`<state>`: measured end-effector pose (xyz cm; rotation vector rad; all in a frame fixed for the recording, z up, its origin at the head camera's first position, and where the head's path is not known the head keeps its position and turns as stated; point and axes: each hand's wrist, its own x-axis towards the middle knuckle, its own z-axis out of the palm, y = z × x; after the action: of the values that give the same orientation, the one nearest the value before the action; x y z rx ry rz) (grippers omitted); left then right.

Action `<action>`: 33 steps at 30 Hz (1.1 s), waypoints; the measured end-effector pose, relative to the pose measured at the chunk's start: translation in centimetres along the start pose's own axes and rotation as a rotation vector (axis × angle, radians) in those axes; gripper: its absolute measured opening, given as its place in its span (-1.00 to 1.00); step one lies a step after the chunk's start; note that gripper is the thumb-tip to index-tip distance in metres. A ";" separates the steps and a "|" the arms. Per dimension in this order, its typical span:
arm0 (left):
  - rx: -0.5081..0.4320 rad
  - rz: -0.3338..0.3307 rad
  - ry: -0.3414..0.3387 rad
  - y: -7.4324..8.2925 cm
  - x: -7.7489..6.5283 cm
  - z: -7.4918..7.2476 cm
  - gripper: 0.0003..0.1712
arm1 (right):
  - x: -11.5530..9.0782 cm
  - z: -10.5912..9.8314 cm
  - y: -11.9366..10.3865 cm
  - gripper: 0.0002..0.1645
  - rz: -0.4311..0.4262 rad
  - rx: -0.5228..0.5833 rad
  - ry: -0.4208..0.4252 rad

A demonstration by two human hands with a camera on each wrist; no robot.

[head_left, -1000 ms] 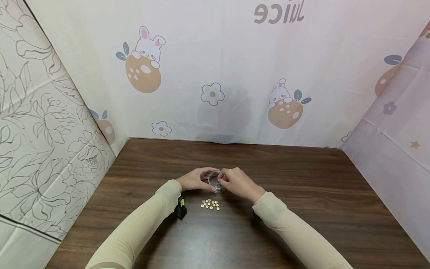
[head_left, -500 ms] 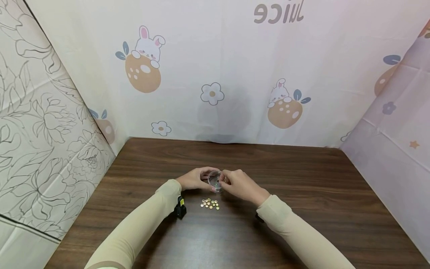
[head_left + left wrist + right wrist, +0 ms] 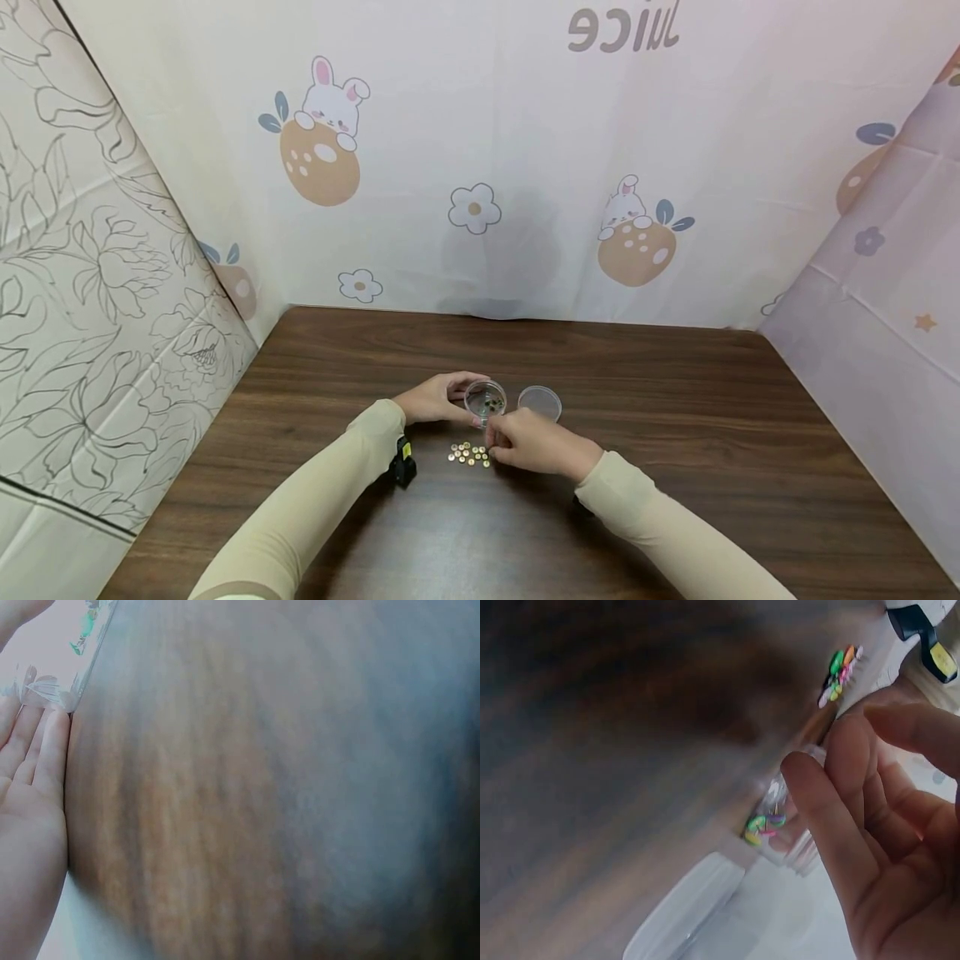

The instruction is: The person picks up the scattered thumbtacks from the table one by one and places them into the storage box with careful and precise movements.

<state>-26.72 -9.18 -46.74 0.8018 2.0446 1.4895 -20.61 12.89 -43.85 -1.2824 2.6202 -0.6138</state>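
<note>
My left hand (image 3: 435, 400) holds a clear round plastic container (image 3: 472, 403) from its left side, thumb in front and fingers behind. Several thumbtacks (image 3: 493, 405) lie inside it; coloured heads show in the right wrist view. Nearer to me, a small cluster of loose thumbtacks (image 3: 462, 459) lies on the table, looking gold from above, with coloured heads seen from the right wrist. My right hand (image 3: 536, 442) is at the cluster's right edge, fingertips low beside the nearest tacks. In the right wrist view the right hand (image 3: 885, 802) has bent fingers, and no tack shows between them.
A clear round lid (image 3: 540, 402) lies right of the container, partly behind the right hand. Both stand on a dark wood table (image 3: 675, 400). A printed curtain (image 3: 525, 125) rises behind the table's far edge. A black device (image 3: 404, 464) sits on the left wrist.
My right hand has moved out of the container toward me, down to the loose thumbtacks. The lid and the tacks in the container have come into sight. My left hand stays put.
</note>
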 end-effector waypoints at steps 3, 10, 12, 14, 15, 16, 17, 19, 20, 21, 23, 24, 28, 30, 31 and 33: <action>0.000 0.004 -0.001 0.0 0.0 0.1 -0.16 | -0.1 0.4 -0.2 -0.95 -0.021 0.013 -0.052; 0.042 -0.007 0.029 0.2 0.0 0.1 -0.15 | 0.0 0.8 -0.5 -0.94 -0.052 -0.026 -0.080; 0.045 -0.014 0.031 0.3 -0.1 0.1 -0.15 | 0.0 0.8 -0.5 -0.94 -0.049 -0.044 -0.081; 0.052 -0.020 0.031 0.3 -0.1 0.2 -0.15 | 0.1 0.9 -0.6 -0.93 -0.045 -0.061 -0.083; 0.052 -0.022 0.030 0.4 -0.1 0.2 -0.15 | 0.1 0.9 -0.6 -0.94 -0.043 -0.069 -0.082; 0.052 -0.023 0.028 0.4 -0.2 0.2 -0.15 | 0.1 0.9 -0.6 -0.94 -0.042 -0.075 -0.082; 0.054 -0.023 0.027 0.5 -0.2 0.2 -0.15 | 0.1 1.0 -0.7 -0.94 -0.041 -0.081 -0.080; 0.058 -0.023 0.025 0.5 -0.2 0.2 -0.16 | 0.1 1.0 -0.8 -0.94 -0.040 -0.088 -0.077; 0.059 -0.021 0.024 0.6 -0.3 0.2 -0.16 | 0.1 1.0 -0.8 -0.93 -0.038 -0.093 -0.076; 0.060 -0.022 0.024 0.6 -0.3 0.2 -0.16 | 0.1 1.0 -0.9 -0.93 -0.037 -0.097 -0.074; 0.062 -0.019 0.025 0.6 -0.3 0.2 -0.17 | 0.1 1.0 -0.9 -0.93 -0.031 -0.107 -0.068; 0.063 -0.019 0.025 0.6 -0.3 0.2 -0.17 | 0.1 1.0 -1.0 -0.92 -0.029 -0.112 -0.065; 0.067 -0.015 0.026 0.6 -0.2 0.2 -0.15 | 0.1 1.1 -1.0 -0.86 -0.025 -0.135 -0.047; 0.075 -0.013 0.026 0.5 -0.2 0.1 -0.15 | 0.1 1.2 -1.0 -0.82 -0.028 -0.142 -0.038; 0.078 -0.013 0.026 0.4 -0.2 0.1 -0.15 | 0.1 1.2 -1.0 -0.81 -0.029 -0.144 -0.035; 0.080 -0.011 0.028 0.4 -0.2 0.1 -0.15 | 0.1 1.2 -1.0 -0.79 -0.033 -0.147 -0.027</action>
<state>-26.46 -9.12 -46.42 0.8029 2.1374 1.4282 -19.55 11.90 -44.51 -1.3670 2.6696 -0.4117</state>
